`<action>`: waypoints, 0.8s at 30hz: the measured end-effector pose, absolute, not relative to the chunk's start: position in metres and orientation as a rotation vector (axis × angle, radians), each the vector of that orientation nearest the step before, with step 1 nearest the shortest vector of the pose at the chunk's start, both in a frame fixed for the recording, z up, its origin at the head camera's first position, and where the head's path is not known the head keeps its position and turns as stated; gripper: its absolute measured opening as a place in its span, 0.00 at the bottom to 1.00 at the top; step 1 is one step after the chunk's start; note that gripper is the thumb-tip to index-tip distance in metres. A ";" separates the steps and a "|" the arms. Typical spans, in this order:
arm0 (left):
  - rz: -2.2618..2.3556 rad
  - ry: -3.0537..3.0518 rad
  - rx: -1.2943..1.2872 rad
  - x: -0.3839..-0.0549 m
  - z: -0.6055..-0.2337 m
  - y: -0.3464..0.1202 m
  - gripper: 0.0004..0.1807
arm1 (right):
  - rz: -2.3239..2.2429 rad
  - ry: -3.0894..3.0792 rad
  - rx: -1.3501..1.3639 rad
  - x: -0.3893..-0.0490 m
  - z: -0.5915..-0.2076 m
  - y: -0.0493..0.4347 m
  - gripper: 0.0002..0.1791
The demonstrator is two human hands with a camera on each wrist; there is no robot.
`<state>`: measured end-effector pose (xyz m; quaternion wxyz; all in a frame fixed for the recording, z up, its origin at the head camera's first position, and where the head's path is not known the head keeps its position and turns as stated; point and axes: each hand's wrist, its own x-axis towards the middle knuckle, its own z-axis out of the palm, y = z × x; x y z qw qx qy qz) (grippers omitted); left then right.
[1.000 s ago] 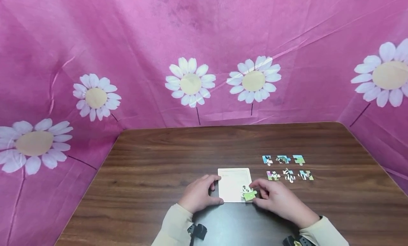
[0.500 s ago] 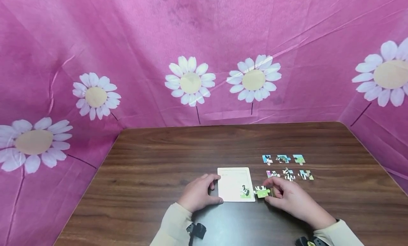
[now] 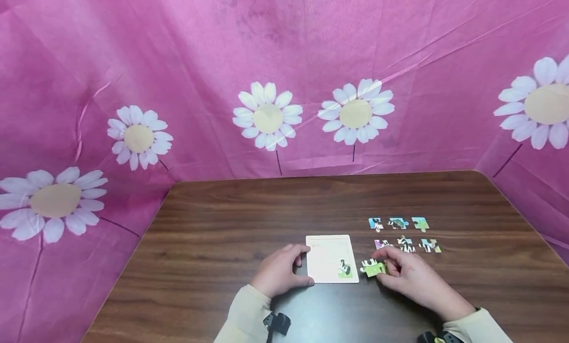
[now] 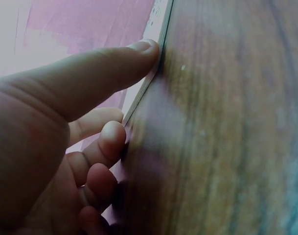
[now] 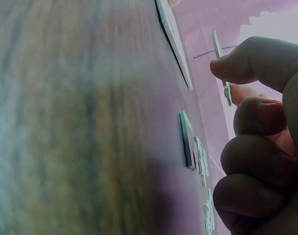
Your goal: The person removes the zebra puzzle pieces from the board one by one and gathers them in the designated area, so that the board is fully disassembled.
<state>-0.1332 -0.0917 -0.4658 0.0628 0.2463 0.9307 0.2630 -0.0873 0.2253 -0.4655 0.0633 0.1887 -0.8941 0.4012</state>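
A square cream puzzle board lies flat on the table. One puzzle piece, with a black-and-white figure and green ground, sits in its lower right corner. My left hand holds the board's left side, thumb at the near corner and index finger farther up the edge. In the left wrist view the thumb presses the board's rim. My right hand pinches a green-and-white puzzle piece between thumb and index finger, just right of the board. The right wrist view shows this piece edge-on, raised off the table.
Beyond my right hand, several loose puzzle pieces lie in two rows, among them a green one and a striped one. A pink cloth with printed daisies hangs behind the wooden table.
My right hand has moved right from over the board's lower right corner, carrying the green-and-white puzzle piece off it and uncovering the piece in that corner. My left hand stays at the board's edge.
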 end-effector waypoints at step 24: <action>0.802 2.804 0.717 -0.134 -0.467 -0.091 0.38 | 1.212 -2.638 0.389 -0.073 -0.484 0.288 0.21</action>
